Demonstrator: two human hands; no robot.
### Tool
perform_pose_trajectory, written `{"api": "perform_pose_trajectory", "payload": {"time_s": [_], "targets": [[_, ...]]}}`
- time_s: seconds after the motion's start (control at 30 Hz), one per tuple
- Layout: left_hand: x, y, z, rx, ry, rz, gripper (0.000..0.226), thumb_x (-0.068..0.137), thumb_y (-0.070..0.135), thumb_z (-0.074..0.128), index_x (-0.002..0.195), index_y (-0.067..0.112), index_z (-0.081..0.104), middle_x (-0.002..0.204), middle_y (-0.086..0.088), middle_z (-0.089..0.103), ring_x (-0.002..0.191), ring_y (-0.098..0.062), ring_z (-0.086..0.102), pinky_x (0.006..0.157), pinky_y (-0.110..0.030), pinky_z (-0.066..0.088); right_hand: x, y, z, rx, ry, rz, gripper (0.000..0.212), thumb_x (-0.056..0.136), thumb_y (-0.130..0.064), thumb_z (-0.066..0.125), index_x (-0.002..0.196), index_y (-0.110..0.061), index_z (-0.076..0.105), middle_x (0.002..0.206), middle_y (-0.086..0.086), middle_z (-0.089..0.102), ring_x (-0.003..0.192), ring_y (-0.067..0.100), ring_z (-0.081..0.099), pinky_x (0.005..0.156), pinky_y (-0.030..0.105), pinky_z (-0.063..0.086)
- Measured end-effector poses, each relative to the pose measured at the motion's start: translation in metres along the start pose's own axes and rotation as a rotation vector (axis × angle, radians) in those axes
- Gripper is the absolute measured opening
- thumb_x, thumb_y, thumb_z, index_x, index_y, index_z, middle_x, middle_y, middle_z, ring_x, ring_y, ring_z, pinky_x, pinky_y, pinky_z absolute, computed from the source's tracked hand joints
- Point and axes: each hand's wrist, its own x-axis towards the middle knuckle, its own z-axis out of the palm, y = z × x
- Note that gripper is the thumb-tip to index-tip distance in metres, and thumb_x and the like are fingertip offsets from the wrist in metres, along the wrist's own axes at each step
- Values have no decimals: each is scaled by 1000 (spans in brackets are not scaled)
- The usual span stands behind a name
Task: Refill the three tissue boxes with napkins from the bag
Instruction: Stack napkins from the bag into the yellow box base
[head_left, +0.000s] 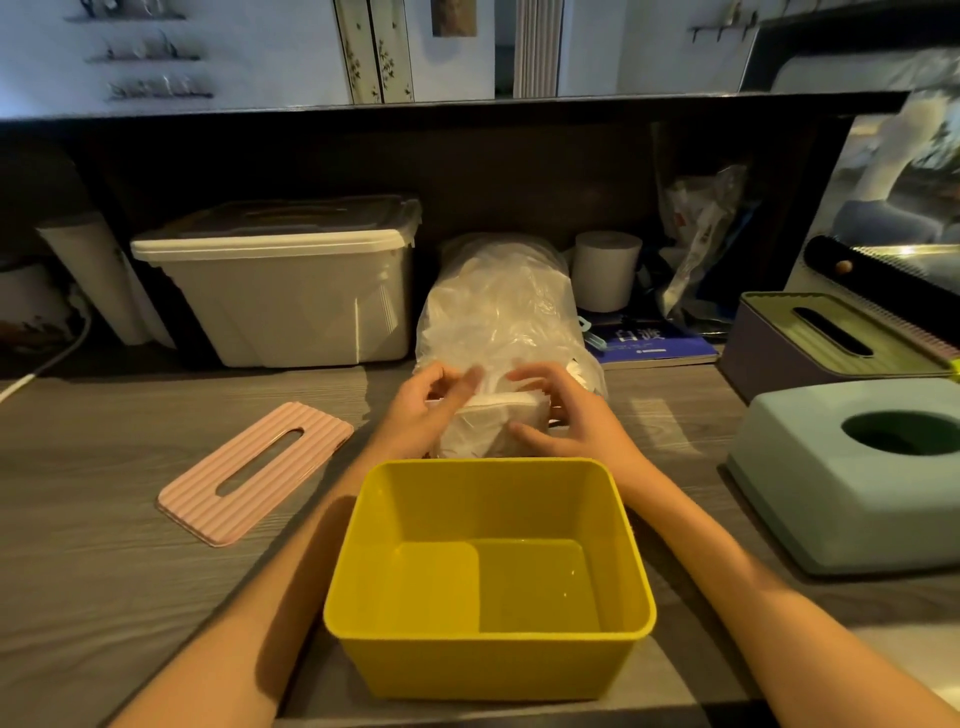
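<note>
Head view: both hands meet at the mouth of the plastic bag (501, 312), each grip closed on a stack of white napkins (506, 410). The left hand (426, 410) curls its fingers round the stack's left side; the right hand (561, 415) holds the right side with the thumb underneath. The bag, crinkled and clear, lies near the middle of the grey wood-grain tabletop (104, 519), reaching toward the back edge.

Just in front of the hands, at the near edge, stands an open yellow box (488, 571), smooth plastic with rounded corners, nothing inside. Its ribbed pink lid (254, 470) with a long slot lies flat to the left. Toward the right edge sit a pale green box (841, 483) with a round opening and, behind it, a purple box (831, 348) with a ribbed, slotted lid.

Along the back edge stand a lidded beige bin (280, 286), a paper roll (605, 270) and a blue book (649, 343), under a dark shelf (467, 106).
</note>
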Motion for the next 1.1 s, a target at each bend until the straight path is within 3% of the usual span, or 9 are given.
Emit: {"api": "perform_pose_trajectory", "payload": {"time_s": [0.1,0.3,0.43,0.6,0.73,0.87,1.0,1.1], "targets": [[-1,-7,-25,216,-181,71,40,75,34,86,109,25,68,107,11,69,99,-4,65,85,-26,57,1,0,-6,-40,29,37,37,87,-20,80,120,-22,63,115,-13,67,102,9,66,85,22,56],[-6,4,-34,344,-190,170,30,82,26,83,109,29,72,105,15,72,101,-2,66,89,-31,58,1,-5,-10,-47,31,52,37,85,-14,82,117,-23,65,112,-8,71,100,9,68,86,32,60],[-17,38,-41,355,-212,117,34,85,27,81,116,24,66,108,5,70,99,-9,67,89,-35,59,4,-26,-20,173,18,113,43,87,-18,80,127,-22,62,121,-5,71,113,9,67,96,39,58],[-40,96,-52,389,-206,141,30,90,42,71,117,29,66,102,10,72,92,-2,68,74,-18,55,17,-84,-32,359,-27,165,40,92,-18,75,130,-16,62,118,5,74,109,19,71,88,34,59],[-62,110,-55,135,-214,87,36,91,31,74,126,30,66,111,11,76,104,-4,70,87,-21,57,9,-120,-25,837,-78,394,39,95,-28,69,126,-5,65,119,11,74,114,25,70,96,31,57],[-79,107,-58,110,-166,78,29,89,28,75,116,32,68,105,10,77,99,-6,72,78,-21,59,-12,-138,-18,716,-186,516,41,89,-32,73,122,-8,68,113,9,77,110,24,72,97,35,58],[-96,109,-68,148,-170,55,29,92,40,69,115,23,67,97,4,78,89,-9,74,72,-19,59,-22,-152,-11,615,-71,530,36,95,-24,70,127,-8,63,122,9,72,109,24,72,87,35,62],[-109,95,-73,128,-6,86,34,93,48,63,113,20,66,95,1,76,83,-13,73,69,-21,59,-30,-162,-8,533,-48,546,33,96,-22,69,126,-8,63,119,8,73,106,23,73,83,34,62]]}}
